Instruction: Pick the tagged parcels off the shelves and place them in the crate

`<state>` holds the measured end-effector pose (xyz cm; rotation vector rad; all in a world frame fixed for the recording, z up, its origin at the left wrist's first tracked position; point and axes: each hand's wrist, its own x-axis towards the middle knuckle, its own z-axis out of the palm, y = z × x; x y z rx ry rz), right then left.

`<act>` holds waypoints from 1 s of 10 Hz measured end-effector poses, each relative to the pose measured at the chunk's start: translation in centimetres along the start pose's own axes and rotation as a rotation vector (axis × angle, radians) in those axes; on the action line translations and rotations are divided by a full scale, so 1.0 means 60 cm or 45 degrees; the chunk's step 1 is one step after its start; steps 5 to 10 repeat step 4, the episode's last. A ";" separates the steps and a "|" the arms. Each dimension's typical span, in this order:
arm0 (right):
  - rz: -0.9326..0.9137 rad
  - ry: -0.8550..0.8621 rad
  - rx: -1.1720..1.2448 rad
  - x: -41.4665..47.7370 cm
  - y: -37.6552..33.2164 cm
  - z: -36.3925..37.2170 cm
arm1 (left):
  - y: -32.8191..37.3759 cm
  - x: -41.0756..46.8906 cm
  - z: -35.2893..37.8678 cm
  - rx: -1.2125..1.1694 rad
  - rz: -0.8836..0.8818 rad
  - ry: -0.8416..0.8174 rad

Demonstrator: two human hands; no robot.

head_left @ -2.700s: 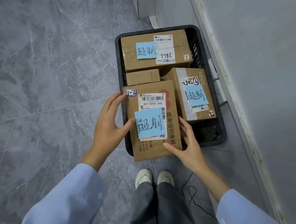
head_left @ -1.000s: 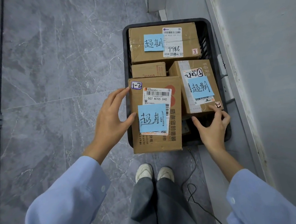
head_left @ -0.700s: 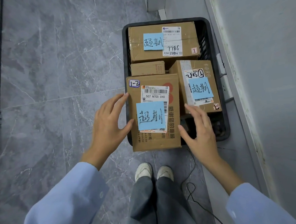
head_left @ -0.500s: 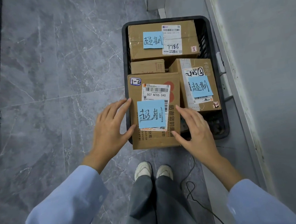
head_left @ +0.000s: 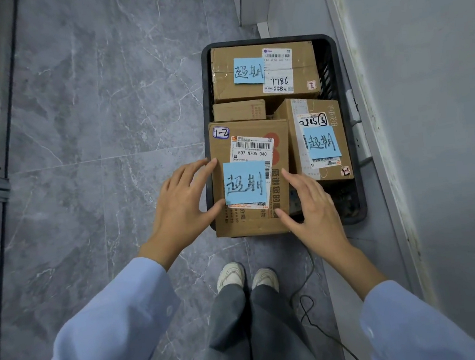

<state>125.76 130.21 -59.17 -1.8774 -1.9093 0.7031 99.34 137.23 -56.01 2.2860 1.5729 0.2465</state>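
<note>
I have the brown cardboard parcel with the blue handwritten sticky note and the "1-2" tag (head_left: 250, 129) between my two palms. It lies flat at the near left corner of the black plastic lattice crate (head_left: 269, 40), label up, with its near end hanging out over the crate's rim.

My left hand (head_left: 183, 202) is spread against the parcel's left side, fingers straight along the edge and the thumb touching its lower left. My right hand (head_left: 314, 210) lies along the right side, fingers straight and the thumb on the near right corner. Neither hand curls round the cardboard; both only press flat against it.

Three more parcels sit in the crate:
- A wide brown box marked "7786" with a blue note (head_left: 226, 73) lies across the far end.
- A small plain brown box (head_left: 238, 111) sits between that one and mine.
- A tilted brown box with a blue note (head_left: 321, 142) is just beside mine on the right.

The crate stands on the grey marbled tile floor (head_left: 94, 121), close to the grey wall (head_left: 440, 102). A thin black cable (head_left: 305, 298) trails past my white shoes (head_left: 231, 276).
</note>
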 end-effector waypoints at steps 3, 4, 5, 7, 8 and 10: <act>0.048 0.075 -0.075 0.031 -0.038 -0.035 | 0.023 0.032 -0.042 0.242 0.046 -0.005; 0.125 0.071 -0.163 0.042 -0.056 -0.057 | 0.042 0.052 -0.065 0.260 0.079 -0.055; 0.125 0.071 -0.163 0.042 -0.056 -0.057 | 0.042 0.052 -0.065 0.260 0.079 -0.055; 0.125 0.071 -0.163 0.042 -0.056 -0.057 | 0.042 0.052 -0.065 0.260 0.079 -0.055; 0.125 0.071 -0.163 0.042 -0.056 -0.057 | 0.042 0.052 -0.065 0.260 0.079 -0.055; 0.125 0.071 -0.163 0.042 -0.056 -0.057 | 0.042 0.052 -0.065 0.260 0.079 -0.055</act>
